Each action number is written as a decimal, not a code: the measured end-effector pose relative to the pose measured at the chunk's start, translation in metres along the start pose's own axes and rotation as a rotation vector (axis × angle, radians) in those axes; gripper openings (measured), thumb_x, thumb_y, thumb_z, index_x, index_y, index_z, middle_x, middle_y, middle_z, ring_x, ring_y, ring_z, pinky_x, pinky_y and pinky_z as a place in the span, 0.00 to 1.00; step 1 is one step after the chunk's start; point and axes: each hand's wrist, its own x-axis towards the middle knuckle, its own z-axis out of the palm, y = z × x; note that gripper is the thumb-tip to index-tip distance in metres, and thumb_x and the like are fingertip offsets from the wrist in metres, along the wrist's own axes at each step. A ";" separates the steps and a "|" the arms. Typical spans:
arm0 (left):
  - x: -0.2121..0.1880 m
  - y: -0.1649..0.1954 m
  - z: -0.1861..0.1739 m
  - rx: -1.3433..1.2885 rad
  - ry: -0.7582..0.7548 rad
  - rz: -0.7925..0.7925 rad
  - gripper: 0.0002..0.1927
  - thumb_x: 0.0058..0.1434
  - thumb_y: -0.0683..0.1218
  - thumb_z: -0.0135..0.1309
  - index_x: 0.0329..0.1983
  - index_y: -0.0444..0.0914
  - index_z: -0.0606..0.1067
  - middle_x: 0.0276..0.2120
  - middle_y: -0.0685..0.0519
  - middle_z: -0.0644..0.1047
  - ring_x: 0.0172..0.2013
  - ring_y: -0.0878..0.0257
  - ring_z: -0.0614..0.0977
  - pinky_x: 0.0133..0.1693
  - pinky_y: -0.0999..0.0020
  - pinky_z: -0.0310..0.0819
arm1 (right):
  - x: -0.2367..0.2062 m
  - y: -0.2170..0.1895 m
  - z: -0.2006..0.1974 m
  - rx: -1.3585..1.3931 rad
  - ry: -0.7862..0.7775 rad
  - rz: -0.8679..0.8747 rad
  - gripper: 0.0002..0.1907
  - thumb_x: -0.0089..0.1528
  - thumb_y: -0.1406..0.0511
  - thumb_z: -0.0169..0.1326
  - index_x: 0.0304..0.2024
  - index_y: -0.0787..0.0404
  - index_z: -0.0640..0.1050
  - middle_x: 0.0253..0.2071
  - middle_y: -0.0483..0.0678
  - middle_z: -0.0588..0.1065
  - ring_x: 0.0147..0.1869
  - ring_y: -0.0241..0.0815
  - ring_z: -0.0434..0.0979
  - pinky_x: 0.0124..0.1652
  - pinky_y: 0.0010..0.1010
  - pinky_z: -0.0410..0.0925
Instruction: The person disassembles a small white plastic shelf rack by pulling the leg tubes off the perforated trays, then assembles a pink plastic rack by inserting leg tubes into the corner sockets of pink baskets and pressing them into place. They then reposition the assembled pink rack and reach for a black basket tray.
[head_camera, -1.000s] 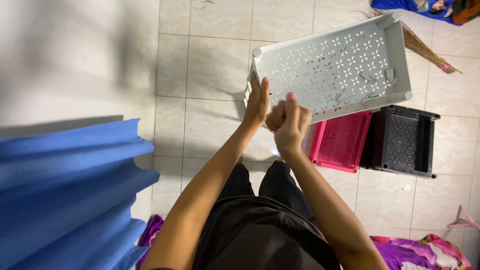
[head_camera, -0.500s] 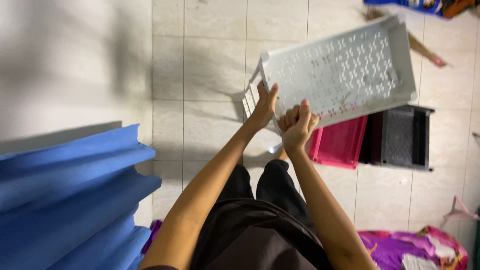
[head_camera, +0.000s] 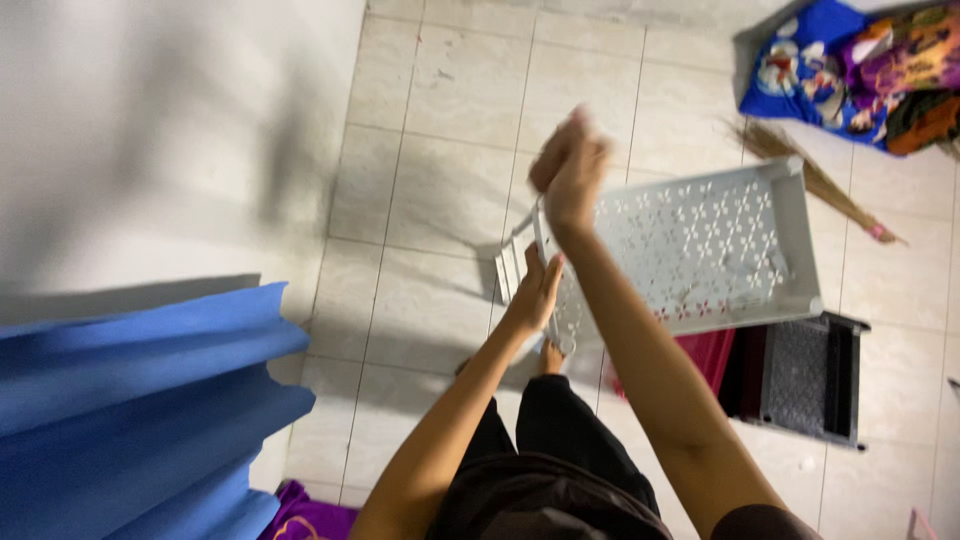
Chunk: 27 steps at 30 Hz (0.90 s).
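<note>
A white perforated plastic tray (head_camera: 720, 240) is held tilted above the tiled floor. My left hand (head_camera: 536, 292) grips its near left edge, fingers wrapped around the rim. Above that same corner, my right hand (head_camera: 570, 168) is raised, closed into a fist and blurred by motion. A thin pale strip (head_camera: 545, 262) runs down from under it along the tray's edge; whether the fist holds it is unclear. My legs in dark trousers (head_camera: 560, 440) are below.
A pink crate (head_camera: 705, 352) and a black crate (head_camera: 805, 380) stand on the floor under the tray. A straw broom (head_camera: 815, 182) and a bundle of colourful cloth (head_camera: 850, 60) lie at the far right. Blue pleated fabric (head_camera: 140, 400) hangs at the left by a white wall.
My right hand has lifted from the tray's edge to well above it. The tray sits lower and further right in view, and my left hand still holds its edge.
</note>
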 end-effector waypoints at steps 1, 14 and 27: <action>-0.002 0.001 -0.002 0.016 -0.006 -0.013 0.40 0.73 0.66 0.33 0.74 0.34 0.45 0.55 0.35 0.73 0.54 0.48 0.75 0.56 0.57 0.68 | -0.005 0.013 -0.001 -0.143 -0.087 0.090 0.31 0.73 0.52 0.43 0.18 0.55 0.57 0.13 0.39 0.54 0.14 0.31 0.49 0.16 0.29 0.45; -0.012 -0.012 -0.018 0.056 0.002 -0.047 0.50 0.70 0.69 0.31 0.76 0.25 0.40 0.75 0.30 0.48 0.75 0.45 0.51 0.71 0.60 0.47 | 0.002 0.083 -0.015 -0.241 -0.235 0.288 0.31 0.73 0.53 0.41 0.16 0.57 0.61 0.13 0.38 0.55 0.14 0.31 0.51 0.16 0.27 0.47; 0.083 0.030 -0.108 0.148 -0.041 0.285 0.33 0.76 0.62 0.41 0.72 0.33 0.63 0.60 0.46 0.75 0.58 0.60 0.75 0.59 0.64 0.66 | -0.054 -0.076 -0.167 -1.630 -0.188 0.141 0.08 0.63 0.64 0.54 0.43 0.60 0.76 0.43 0.55 0.77 0.47 0.60 0.78 0.42 0.50 0.70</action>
